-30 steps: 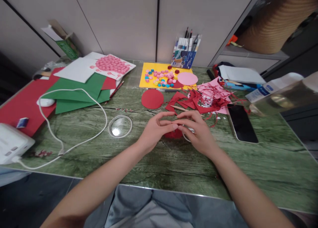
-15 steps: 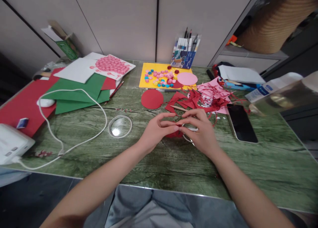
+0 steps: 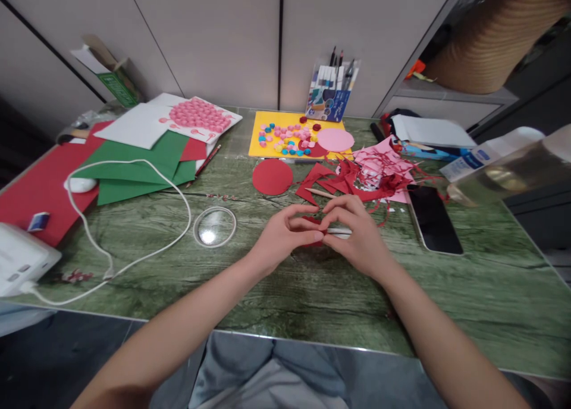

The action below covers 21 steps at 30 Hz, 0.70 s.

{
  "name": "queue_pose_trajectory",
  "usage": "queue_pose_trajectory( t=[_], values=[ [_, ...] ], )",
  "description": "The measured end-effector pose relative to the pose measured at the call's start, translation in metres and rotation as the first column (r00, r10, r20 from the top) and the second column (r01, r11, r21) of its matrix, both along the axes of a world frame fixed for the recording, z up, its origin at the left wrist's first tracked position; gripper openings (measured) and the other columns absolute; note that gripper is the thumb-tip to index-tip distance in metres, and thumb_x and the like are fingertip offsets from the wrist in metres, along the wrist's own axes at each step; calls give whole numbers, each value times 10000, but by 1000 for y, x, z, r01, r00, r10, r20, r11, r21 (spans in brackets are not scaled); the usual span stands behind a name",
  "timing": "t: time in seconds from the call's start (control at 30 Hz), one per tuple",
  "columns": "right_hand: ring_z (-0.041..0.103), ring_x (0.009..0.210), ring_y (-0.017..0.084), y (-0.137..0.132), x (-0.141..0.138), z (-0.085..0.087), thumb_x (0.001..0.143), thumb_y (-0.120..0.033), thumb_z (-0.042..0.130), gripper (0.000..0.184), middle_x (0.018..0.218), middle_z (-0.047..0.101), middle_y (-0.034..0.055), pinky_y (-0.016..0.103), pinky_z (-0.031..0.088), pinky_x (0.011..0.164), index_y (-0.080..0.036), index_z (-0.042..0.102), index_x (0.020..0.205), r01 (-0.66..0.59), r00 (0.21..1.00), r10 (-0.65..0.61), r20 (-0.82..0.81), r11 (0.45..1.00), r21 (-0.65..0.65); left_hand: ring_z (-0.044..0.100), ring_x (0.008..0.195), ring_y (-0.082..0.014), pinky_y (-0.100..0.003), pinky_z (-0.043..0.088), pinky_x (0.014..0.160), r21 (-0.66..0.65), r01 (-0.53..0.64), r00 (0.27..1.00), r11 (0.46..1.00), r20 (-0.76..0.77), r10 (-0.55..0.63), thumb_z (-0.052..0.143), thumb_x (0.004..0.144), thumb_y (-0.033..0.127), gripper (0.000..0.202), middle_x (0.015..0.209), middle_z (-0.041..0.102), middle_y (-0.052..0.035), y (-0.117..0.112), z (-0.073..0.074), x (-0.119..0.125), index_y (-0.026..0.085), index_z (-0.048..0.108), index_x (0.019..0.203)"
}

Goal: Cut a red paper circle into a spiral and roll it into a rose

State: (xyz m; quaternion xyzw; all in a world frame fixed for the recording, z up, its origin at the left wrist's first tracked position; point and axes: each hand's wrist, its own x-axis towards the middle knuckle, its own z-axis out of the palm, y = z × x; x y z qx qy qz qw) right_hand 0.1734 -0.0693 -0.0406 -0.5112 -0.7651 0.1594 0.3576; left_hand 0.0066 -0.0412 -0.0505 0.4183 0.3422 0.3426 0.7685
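My left hand (image 3: 279, 238) and my right hand (image 3: 357, 236) meet over the green desk (image 3: 267, 290), fingertips pinched together on a small red paper piece (image 3: 312, 223). Most of the piece is hidden by my fingers. A thin white stick (image 3: 339, 232) shows at my right fingers. Just beyond lie red paper scraps (image 3: 352, 180), a red paper circle (image 3: 272, 177) and a wooden stick (image 3: 321, 192).
A yellow sheet (image 3: 267, 147) carries small coloured paper rolls and a pink circle (image 3: 335, 139). Green, white and red sheets (image 3: 138, 159), a white cable (image 3: 134, 230), a clear round lid (image 3: 215, 226) and a white device (image 3: 20, 260) lie left. A phone (image 3: 434, 220) lies right; pens (image 3: 332, 91) stand behind.
Both hands have shifted slightly away from me and drawn closer together, the fingers working the red piece. Nothing else on the desk has moved.
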Motion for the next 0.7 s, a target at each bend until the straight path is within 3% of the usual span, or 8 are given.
queue_pose_trajectory(
  t=[0.27,0.43,0.7],
  values=[
    [523,993,229,0,3,2,789,-233,636,79,988,571,39,434,414,872,-259,660,860,-49,999,49,12,999,16,632,646,-109,-241,442,699,-33,-12,1000,999,-19,12,768,598,155,454,696,695,-4,7,0,-6,174,603,1021],
    [509,1047,224,1,3,0,834,-196,578,215,1049,583,50,428,402,898,-283,660,1012,-149,988,148,34,988,45,633,652,-125,-265,446,709,-4,8,1000,1000,-30,-8,774,592,172,487,690,686,3,7,2,-7,177,599,1046],
    [512,1013,251,0,0,-4,775,-208,658,112,982,589,53,448,396,851,-249,692,873,42,999,-42,-4,988,145,643,747,-128,-278,452,790,31,-34,999,999,-28,35,736,655,208,509,785,708,-17,2,2,-1,189,556,1131]
  ],
)
